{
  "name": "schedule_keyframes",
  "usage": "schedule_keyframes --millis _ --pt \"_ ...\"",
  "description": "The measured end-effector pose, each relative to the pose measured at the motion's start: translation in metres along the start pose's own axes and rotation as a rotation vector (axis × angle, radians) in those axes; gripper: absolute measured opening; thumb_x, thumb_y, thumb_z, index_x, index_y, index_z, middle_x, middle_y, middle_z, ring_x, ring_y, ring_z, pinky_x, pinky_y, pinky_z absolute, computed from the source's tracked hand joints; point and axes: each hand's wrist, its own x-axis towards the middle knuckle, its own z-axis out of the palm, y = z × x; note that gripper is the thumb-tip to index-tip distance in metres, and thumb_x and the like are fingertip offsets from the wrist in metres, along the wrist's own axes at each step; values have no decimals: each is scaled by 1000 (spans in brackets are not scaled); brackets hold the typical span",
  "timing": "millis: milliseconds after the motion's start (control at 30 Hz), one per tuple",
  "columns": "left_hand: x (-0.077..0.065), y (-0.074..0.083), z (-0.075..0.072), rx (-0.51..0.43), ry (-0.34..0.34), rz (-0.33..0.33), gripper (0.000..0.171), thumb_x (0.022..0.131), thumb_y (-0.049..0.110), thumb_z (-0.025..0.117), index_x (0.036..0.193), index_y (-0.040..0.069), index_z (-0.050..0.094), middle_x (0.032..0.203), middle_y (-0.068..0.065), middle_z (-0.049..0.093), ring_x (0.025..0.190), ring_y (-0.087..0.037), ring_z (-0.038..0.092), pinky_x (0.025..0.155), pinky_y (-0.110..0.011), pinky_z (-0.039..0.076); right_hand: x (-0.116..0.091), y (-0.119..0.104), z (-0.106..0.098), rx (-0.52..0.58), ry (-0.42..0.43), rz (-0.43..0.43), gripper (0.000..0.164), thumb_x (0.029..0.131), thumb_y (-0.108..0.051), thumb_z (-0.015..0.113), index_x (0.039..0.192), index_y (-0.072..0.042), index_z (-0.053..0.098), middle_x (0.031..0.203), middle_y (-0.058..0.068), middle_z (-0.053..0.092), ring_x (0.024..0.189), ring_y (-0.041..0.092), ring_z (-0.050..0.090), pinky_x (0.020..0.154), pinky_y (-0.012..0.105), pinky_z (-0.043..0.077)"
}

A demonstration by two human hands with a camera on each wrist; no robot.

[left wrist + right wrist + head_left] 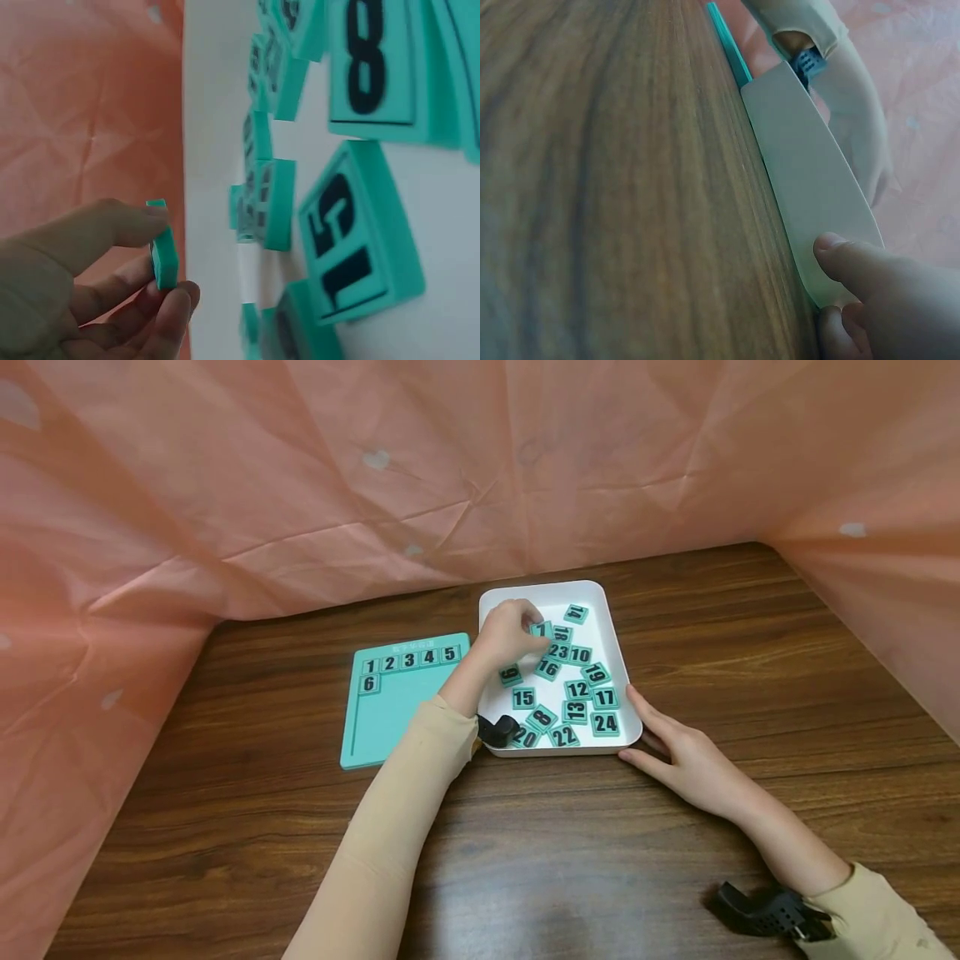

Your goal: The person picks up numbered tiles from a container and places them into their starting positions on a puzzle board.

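Observation:
Over the far left part of a white tray, my left hand pinches a turquoise number tile between thumb and fingers. It looks marked 7 in the head view, and in the left wrist view it stands edge-on, raised above the tray. Several number tiles lie loosely in the tray, among them 15, 8 and 24. My right hand rests at the tray's near right corner, with the thumb against the near wall and fingers along the right side.
Left of the tray lies a turquoise board, with tiles 1 to 5 along its top row and the 6 tile beneath the 1. Pink cloth hangs behind the brown wooden table. Both wrists carry black devices.

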Motion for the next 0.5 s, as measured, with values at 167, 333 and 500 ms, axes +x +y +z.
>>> schedule_keyframes --millis 167,333,500 --pt "-11 8 -14 -45 21 82 29 81 20 76 105 6 68 93 -6 60 84 -16 50 73 -25 43 -1 1 -2 -20 1 14 81 90 -19 68 153 -12 18 149 24 29 124 36 45 92 0 23" --pt "-25 9 -32 -14 40 140 29 81 20 77 105 7 69 99 -4 60 88 -16 53 76 -25 44 0 1 -4 -4 0 20 81 90 -19 68 153 -13 17 149 24 28 124 37 45 91 0 25" --pt "-42 -2 -50 -17 68 137 31 80 17 78 108 6 69 104 -5 58 91 -18 55 78 -26 46 1 2 -5 0 3 10 81 90 -18 68 153 -12 17 150 24 28 124 37 46 90 0 27"
